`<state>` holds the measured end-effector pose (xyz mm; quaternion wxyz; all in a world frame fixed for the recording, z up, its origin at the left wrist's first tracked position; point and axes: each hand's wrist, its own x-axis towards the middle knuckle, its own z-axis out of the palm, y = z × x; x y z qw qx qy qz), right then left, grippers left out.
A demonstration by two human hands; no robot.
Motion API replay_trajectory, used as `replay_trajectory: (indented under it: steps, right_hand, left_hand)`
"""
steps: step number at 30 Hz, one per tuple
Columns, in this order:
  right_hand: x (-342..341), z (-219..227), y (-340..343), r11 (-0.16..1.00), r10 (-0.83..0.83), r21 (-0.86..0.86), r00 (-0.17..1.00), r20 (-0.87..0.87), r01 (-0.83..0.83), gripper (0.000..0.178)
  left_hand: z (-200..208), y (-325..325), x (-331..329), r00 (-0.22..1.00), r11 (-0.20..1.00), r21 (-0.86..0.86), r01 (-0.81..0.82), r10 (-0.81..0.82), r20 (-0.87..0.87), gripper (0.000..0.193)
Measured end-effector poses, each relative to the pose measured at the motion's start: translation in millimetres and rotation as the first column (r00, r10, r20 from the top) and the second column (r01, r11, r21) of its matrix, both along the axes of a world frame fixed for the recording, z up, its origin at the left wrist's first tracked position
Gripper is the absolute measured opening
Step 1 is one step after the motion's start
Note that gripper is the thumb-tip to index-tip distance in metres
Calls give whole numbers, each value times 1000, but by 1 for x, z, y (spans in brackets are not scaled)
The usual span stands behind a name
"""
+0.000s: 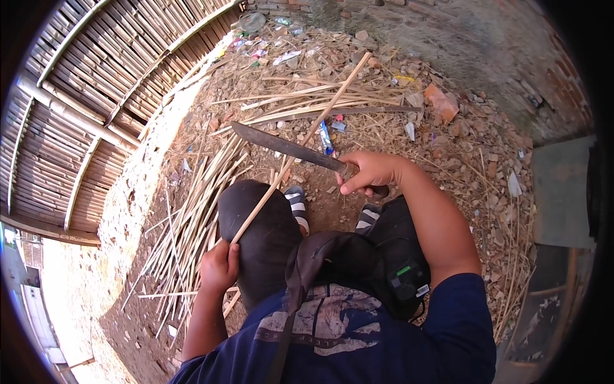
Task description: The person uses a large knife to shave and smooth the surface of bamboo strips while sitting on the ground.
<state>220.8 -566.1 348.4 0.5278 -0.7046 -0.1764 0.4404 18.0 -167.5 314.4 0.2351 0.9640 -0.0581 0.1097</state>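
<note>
My left hand (219,267) is closed round the near end of a long pale bamboo strip (306,142), which slants over my left knee toward the far right. In my right hand (368,173) is the handle of a machete (288,147) with a long dark blade. That blade points to the far left and crosses the strip; whether the two touch, I cannot tell. Left of my knee lies a loose pile of similar bamboo strips (195,221) on the ground. More split strips (300,102) lie crosswise beyond my feet, with a dark, narrow piece among them.
A bamboo slat wall (121,70) rises on the left. Brick and plaster wall (448,45) closes off the far right. Rubble, dry straw, plastic scraps and a blue wrapper (325,137) litter the dirt. A reddish brick piece (441,104) lies near the wall. Both my feet wear striped sandals (298,206).
</note>
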Motion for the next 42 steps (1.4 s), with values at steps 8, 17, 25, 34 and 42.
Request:
replay_trajectory:
  steps: [8,17,25,34,42]
  right_hand:
    - [12,-3,-33,878,-406,269,914,-15,395,25]
    - [14,-8,-32,932,-289,-97,879,380,349,33]
    - [15,-13,-24,952,-270,21,799,537,307,32]
    - [12,-18,-16,938,-187,-166,844,502,306,34]
    - [22,-8,-30,885,-466,116,860,208,451,23]
  left_hand:
    - [1,-1,1,1000,1000,-18,-5,5,-24,33]
    - [6,-4,3,998,1000,-5,-21,21,-61,36]
    - [2,1,1,998,1000,5,-25,25,-51,37]
    - [2,-2,1,996,999,-27,-36,34,-81,38]
    - [2,4,4,992,997,-61,-38,31,-120,39]
